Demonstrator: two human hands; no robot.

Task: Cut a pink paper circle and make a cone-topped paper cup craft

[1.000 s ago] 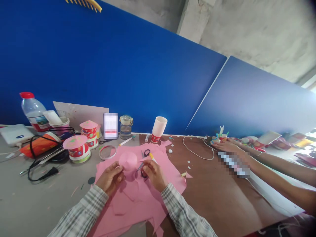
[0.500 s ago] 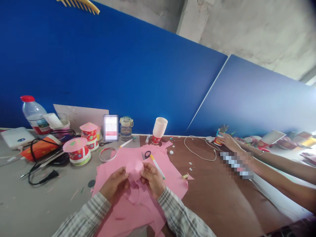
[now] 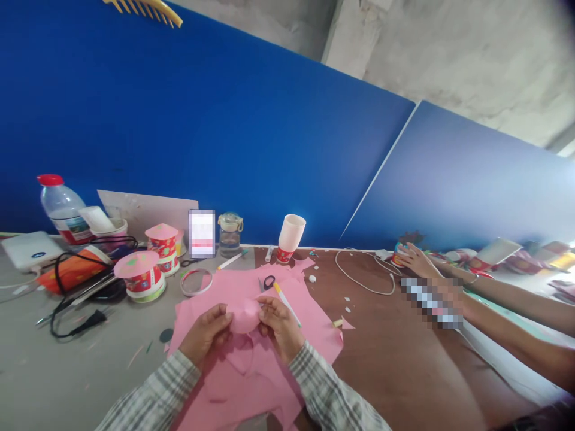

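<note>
My left hand (image 3: 205,332) and my right hand (image 3: 280,326) both grip a small pink paper cone (image 3: 244,315), fingers curled round its edges from either side. They hold it just above a large pink paper sheet (image 3: 309,323) lying on the table. Small scissors (image 3: 266,282) and a yellow-tipped pen (image 3: 286,301) rest on the sheet just beyond my right hand.
At left stand two red cups topped with pink paper (image 3: 141,275), a tape ring (image 3: 196,281), a black cable (image 3: 72,299), a water bottle (image 3: 60,206) and a glass jar (image 3: 229,231). An upturned paper cup (image 3: 290,237) stands behind. Another person's arms (image 3: 494,311) reach in from the right.
My right hand let go of the scissors, which now lie on the sheet, and joined my left hand on the pink cone. The other person's hand moved to a cup.
</note>
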